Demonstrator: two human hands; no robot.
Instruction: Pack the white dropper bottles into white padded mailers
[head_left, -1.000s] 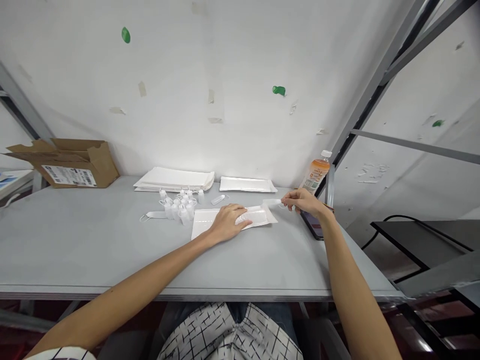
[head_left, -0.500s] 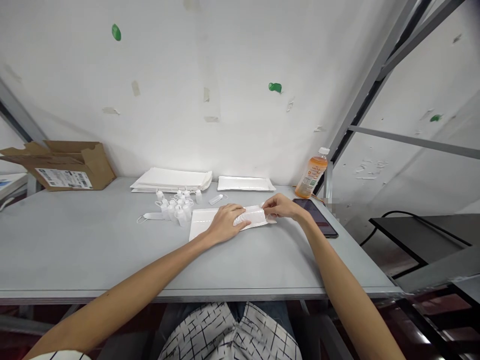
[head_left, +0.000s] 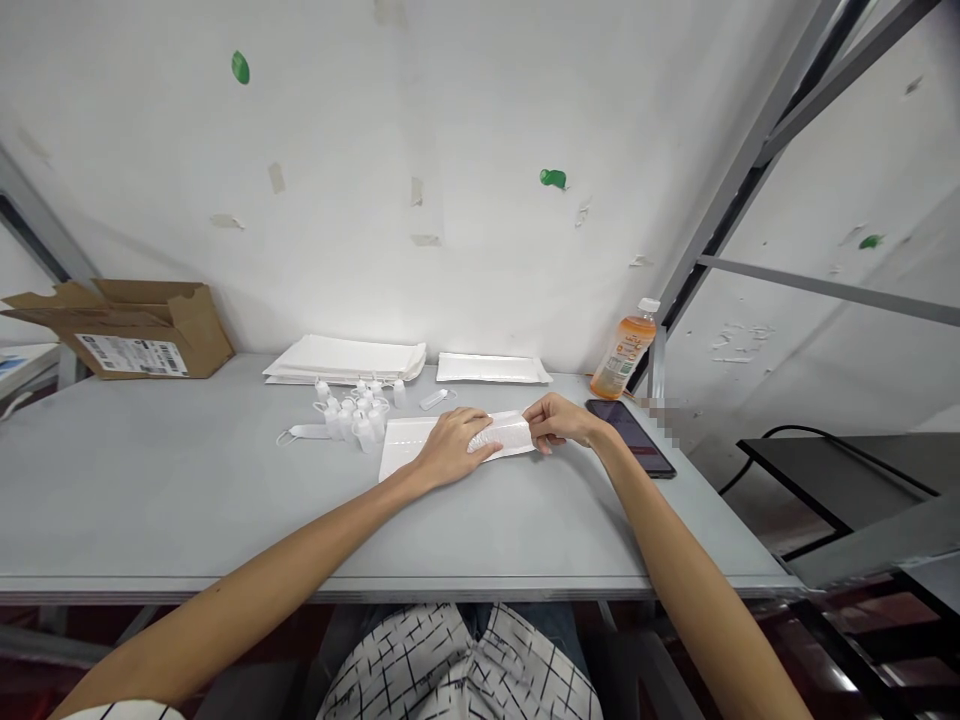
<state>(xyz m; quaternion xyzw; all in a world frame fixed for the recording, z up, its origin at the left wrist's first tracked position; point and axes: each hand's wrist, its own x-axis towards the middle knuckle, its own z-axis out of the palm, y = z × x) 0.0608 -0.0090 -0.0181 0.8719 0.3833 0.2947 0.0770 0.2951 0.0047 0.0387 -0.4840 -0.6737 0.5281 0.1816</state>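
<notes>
A white padded envelope lies flat on the grey table in front of me. My left hand rests on top of it with fingers spread, beside a ribbed, translucent stretch near its right end. At that right end my right hand has its fingers bent together on the envelope's edge. Left of the envelope stands a group of several small white bottles with loops, and one more lies on its side. Another small item with a loop lies behind the envelope.
White envelopes are stacked at the back, with a single one to their right. An orange drink bottle and a dark phone are at the right. An open cardboard box sits back left.
The loose flap or film at the envelope's right end no longer shows beyond my right hand, whose fingers have curled in. My left hand has stayed in place.
</notes>
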